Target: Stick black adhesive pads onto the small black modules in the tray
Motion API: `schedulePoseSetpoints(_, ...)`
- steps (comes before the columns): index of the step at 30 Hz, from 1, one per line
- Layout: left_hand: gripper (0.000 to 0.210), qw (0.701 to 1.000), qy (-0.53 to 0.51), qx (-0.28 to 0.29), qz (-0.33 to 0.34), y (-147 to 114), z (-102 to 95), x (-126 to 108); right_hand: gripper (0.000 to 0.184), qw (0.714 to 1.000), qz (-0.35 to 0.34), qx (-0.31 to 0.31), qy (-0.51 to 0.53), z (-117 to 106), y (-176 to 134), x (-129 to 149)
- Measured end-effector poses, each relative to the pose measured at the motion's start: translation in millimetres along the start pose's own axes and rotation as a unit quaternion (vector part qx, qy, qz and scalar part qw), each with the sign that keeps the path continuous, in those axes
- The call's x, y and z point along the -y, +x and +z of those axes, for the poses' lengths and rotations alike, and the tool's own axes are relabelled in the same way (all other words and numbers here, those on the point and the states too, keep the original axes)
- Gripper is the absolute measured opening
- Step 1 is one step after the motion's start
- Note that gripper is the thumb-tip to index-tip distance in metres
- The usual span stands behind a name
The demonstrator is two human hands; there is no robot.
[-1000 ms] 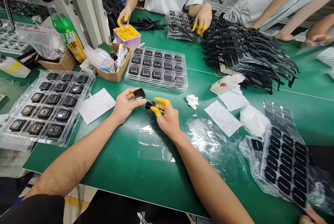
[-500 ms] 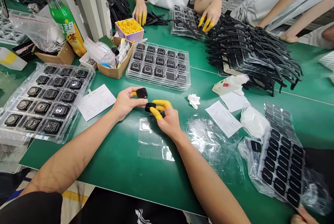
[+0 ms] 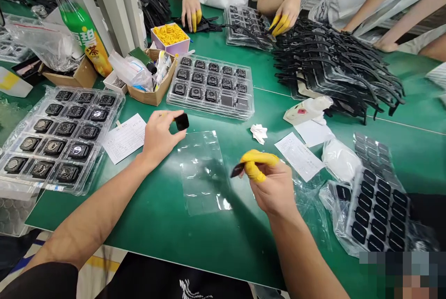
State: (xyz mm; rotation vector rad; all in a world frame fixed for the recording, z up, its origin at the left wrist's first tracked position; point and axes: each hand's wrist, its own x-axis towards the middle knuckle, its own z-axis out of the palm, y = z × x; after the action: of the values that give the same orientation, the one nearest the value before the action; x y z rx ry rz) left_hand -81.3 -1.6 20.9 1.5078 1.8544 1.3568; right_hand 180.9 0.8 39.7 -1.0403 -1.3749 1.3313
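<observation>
My left hand (image 3: 158, 136) pinches a small black square watch body (image 3: 181, 121) at its edges, glossy face outward, above the green table. Off to the right, my right hand (image 3: 270, 176), with yellow finger cots on thumb and index finger, grips a thin dark flat piece (image 3: 237, 170); it is tilted and blurred, and I cannot tell its exact kind. Between the hands a clear film sheet (image 3: 202, 173) with square marks lies flat. Beyond my left hand stands a clear tray (image 3: 209, 112) holding black watch bodies.
Another tray of watch bodies (image 3: 66, 128) is at left beside a written paper slip (image 3: 124, 137). Black pads on sheets (image 3: 379, 211) lie right. A crumpled tissue (image 3: 259, 133) and white bottle (image 3: 308, 109) are further back. Across the table, a co-worker's hands (image 3: 287, 11) work near piled black straps (image 3: 334, 67).
My hands have drawn apart. The right moved right and nearer with the dark piece; the left shifted slightly left with the watch body. More of the clear film now shows.
</observation>
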Motion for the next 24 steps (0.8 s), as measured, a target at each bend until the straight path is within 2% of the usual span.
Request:
schedulePoseSetpoints(2, 0.048, 0.995, -0.06, 0.083, -0.008, -14.0, 8.9, -9.6, 0.032, 0.995, 0.09, -0.032, 0.03, -0.8, -1.8, -5.9)
schedulePoseSetpoints(5, 0.053, 0.955, -0.147, 0.249, -0.062, -37.9, 29.3, -18.8, 0.044, 0.986, 0.158, -0.052, 0.032, 5.5, 0.4, -19.6)
schedulePoseSetpoints(7, 0.053, 0.944, -0.148, 0.288, -0.07, -47.9, 39.4, -19.5, 0.047, 0.982, 0.18, -0.052, 0.025, 10.5, 1.6, -26.1)
schedulePoseSetpoints(11, 0.052, 0.947, -0.129, 0.289, -0.063, -49.8, 44.1, -16.1, 0.05, 0.976, 0.205, -0.06, 0.033, 18.3, 0.1, -30.2)
schedulePoseSetpoints(24, 0.049, 0.952, -0.11, 0.281, -0.039, -49.8, 44.3, -13.5, 0.046, 0.974, 0.21, -0.082, 0.035, 26.6, -2.4, -32.0)
